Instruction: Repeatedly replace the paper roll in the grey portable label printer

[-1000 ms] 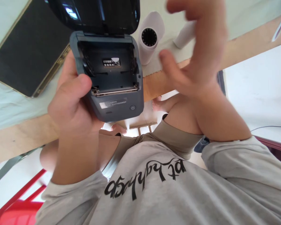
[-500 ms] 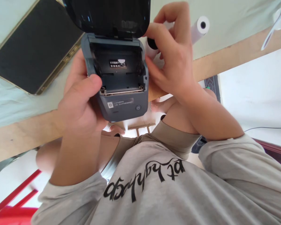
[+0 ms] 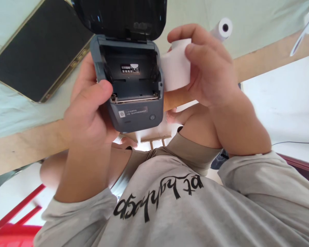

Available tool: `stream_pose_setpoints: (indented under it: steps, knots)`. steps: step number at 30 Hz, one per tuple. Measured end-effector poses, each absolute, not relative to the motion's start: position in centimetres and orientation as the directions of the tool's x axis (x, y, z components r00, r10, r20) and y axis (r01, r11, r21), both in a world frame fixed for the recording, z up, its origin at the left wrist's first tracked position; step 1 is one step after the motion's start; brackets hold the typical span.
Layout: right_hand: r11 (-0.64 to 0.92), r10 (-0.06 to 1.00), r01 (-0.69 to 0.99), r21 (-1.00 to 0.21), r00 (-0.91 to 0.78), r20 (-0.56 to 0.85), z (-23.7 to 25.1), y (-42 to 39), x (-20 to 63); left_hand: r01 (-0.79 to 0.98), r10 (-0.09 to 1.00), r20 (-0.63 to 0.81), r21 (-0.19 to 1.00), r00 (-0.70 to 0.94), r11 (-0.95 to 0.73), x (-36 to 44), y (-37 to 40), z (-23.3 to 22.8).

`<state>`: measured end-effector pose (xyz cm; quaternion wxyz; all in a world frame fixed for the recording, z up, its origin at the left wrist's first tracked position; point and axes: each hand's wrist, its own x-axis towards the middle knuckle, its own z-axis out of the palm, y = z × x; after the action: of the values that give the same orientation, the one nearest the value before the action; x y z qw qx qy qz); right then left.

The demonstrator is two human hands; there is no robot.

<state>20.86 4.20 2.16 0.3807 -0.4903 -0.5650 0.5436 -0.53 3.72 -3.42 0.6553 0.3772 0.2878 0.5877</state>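
My left hand [image 3: 86,106] is closed around the left side of a dark grey label printer [image 3: 141,118], its thumb over the near left edge. The printer's black lid [image 3: 121,17] is swung up, and the roll compartment inside shows a small label but no roll. In my right hand [image 3: 208,65] is a white paper roll [image 3: 177,68], gripped at its right end by thumb and fingers. The roll is just right of the printer; whether they touch I cannot tell.
A second white roll [image 3: 222,29] lies on the table at the upper right. To the left is a dark tablet-like device [image 3: 41,51] with a gold edge. The table's wooden edge [image 3: 25,147] runs in front of me, and a red stool [image 3: 15,233] stands at the lower left.
My right hand has turned and shifted right, bringing the paper roll round so that its side faces me instead of its dark core. My left hand and the printer have barely moved.
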Motion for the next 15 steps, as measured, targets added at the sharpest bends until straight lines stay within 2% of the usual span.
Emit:
stream_pose_setpoints:
  steps: [2,4,8,10,15]
  knots:
    - [-0.029,0.969,0.103,-0.994,-0.242,-0.053,2.4,4.0,21.1,-0.59,0.973,0.07,0.804,0.22,0.076,-0.5,4.1,-3.5]
    - [-0.042,0.963,0.083,-0.996,-0.264,-0.062,2.5,4.0,21.4,-0.592,0.965,0.077,0.8,0.252,0.091,-0.6,4.4,-3.5]
    - [-0.299,0.929,-0.024,-0.954,-0.236,-0.285,2.9,4.4,21.6,-0.597,0.975,0.046,0.797,0.218,0.096,-0.6,4.5,-4.0]
    - [-0.391,0.905,-0.105,-0.914,-0.225,-0.361,3.1,4.5,21.4,-0.625,0.978,0.074,0.778,0.194,0.065,-0.4,4.4,-4.2]
    - [-0.321,0.912,-0.072,-0.944,-0.294,-0.288,3.5,4.2,21.0,-0.61,0.979,0.056,0.789,0.198,0.078,-0.5,4.2,-3.7]
